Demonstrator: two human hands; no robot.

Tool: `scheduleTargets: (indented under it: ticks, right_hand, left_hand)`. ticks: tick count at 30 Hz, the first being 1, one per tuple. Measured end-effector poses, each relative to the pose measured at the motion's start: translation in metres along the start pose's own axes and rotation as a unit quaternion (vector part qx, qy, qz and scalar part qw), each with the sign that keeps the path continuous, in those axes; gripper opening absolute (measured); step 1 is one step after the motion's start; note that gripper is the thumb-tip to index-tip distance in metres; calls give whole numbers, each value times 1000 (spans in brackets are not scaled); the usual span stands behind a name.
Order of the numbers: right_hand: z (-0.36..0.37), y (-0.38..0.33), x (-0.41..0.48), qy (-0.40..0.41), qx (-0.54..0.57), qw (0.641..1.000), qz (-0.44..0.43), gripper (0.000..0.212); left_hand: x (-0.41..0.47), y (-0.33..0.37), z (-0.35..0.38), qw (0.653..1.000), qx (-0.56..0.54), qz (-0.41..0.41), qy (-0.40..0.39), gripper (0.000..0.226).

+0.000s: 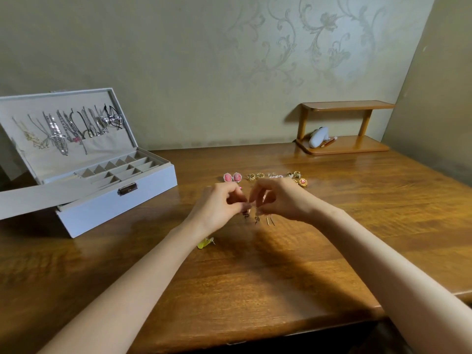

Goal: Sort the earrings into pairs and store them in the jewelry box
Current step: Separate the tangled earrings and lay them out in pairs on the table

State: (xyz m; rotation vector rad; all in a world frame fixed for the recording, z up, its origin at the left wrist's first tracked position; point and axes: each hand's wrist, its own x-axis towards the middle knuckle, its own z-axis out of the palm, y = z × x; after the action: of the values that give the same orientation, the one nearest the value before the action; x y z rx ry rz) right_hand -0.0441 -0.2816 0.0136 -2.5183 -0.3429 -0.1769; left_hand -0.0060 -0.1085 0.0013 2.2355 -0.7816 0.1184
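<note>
The left hand [219, 204] and right hand [279, 200] meet, fingers curled, each pinching small dangly earrings [256, 219]. The earrings are blurry, and the hands hide their tops.

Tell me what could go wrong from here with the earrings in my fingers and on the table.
1. The left hand and right hand pinch small dangling earrings close together; they may tangle or slip.
2. The yellow earring lies by the left forearm and could be swept away.
3. The jewelry box sits off to the left, so a carried pair might drop.
</note>
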Motion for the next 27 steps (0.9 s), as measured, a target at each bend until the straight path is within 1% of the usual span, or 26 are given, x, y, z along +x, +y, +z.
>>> scheduleTargets:
  ticks: [3, 8, 12, 14, 17, 23, 27]
  right_hand:
    - [-14, 12, -14, 17, 10, 1000, 24, 37]
    - [-34, 31, -38, 9, 9, 998, 60, 33]
    - [-45, 43, -53, -17, 15, 996, 86, 33]
    - [-46, 48, -57, -26, 18, 995, 96, 34]
    - [-43, 58, -54, -14, 26, 994, 109, 35]
    - [-33, 74, -39, 38, 51, 991, 117, 33]
    - [-28, 78, -31, 53, 61, 989, 123, 33]
  left_hand:
    - [7, 20, 14, 1000, 12, 19, -10, 8]
    - [19, 46, 42, 997, 4, 45, -66, 11]
    - [22, 56, 64, 993, 37, 56, -96, 8]
    - [23, 56, 73, 991, 74, 61, -96, 7]
    - [29, 52, 80, 988, 112, 58, -85, 6]
    - [47, 43, 82, 987, 144, 24, -69, 5]
    - [54, 39, 81, 986, 159, 11, -53, 7]
